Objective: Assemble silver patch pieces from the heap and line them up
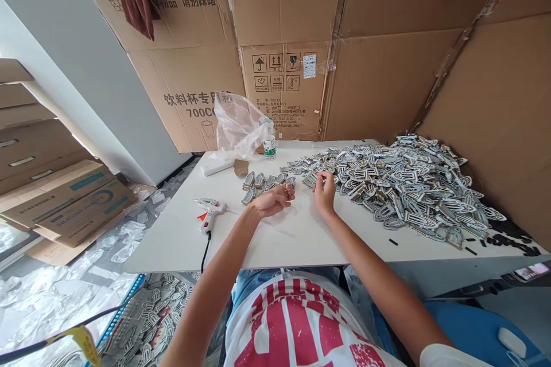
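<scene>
My left hand (273, 200) hovers over the table's middle, palm turned up and fingers curled; anything in them is too small to make out. Just behind it lies a small group of flat, pointed clip-like pieces (259, 181), metallic with dark and light stripes. My right hand (325, 194) is closed in a pinch at the left edge of a large heap of similar pieces (387, 178); its fingertips hide whatever they hold. To the left of my left hand, a white glue gun (209, 219) with an orange trigger lies on its side, with a clear stick in its back.
The white table (172, 249) is backed by tall cardboard walls (284, 6). A clear plastic bag (241, 120), a bottle (269, 147) and a cardboard scrap (241, 168) stand at the back. Small black strips (512, 243) lie at right. Below left, a blue-edged crate (129, 304) holds more pieces.
</scene>
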Available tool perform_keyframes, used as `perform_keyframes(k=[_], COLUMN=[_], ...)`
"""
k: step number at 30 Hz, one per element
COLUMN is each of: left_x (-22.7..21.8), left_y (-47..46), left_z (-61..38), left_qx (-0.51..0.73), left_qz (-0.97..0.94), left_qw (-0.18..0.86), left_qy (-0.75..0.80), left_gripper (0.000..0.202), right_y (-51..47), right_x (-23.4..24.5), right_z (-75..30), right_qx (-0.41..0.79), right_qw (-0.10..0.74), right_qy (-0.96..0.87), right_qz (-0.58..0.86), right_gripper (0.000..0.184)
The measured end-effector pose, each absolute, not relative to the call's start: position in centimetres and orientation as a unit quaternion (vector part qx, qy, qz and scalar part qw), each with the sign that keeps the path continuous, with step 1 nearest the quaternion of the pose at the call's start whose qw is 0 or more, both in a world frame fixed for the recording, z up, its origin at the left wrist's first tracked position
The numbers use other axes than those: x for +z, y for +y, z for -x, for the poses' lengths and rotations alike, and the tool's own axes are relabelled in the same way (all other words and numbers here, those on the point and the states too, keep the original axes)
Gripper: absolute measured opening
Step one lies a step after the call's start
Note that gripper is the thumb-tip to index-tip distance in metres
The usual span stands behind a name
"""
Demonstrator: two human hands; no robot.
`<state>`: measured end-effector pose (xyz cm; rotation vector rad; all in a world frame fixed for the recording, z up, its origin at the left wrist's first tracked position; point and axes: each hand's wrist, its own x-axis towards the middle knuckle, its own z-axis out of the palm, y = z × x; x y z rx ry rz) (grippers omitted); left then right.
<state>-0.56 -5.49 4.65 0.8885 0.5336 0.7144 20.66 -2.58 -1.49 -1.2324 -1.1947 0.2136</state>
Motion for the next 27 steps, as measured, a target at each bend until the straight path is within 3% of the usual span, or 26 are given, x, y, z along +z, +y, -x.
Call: perform_keyframes(k=[14, 27], left_x=[4.1, 3.1], left_y=[-5.3, -5.2], left_z=[0.3, 0.0], left_qx=[0.342, 0.294], left_qz=[-0.459, -0.551], left_qw=[0.78, 0.721], left_qy=[0.254, 0.299], left_gripper=[0.029, 0.038], right_y=[-2.4, -2.8], right_x=[-1.8, -1.6], right_z=[-20.7, -20.5], right_qx=[0.126, 0.193], right_qw=[0.655, 0.652], right_qy=[-0.518, -0.507], right_qz=[0.535, 0.53], right_gripper=[0.037, 0.036])
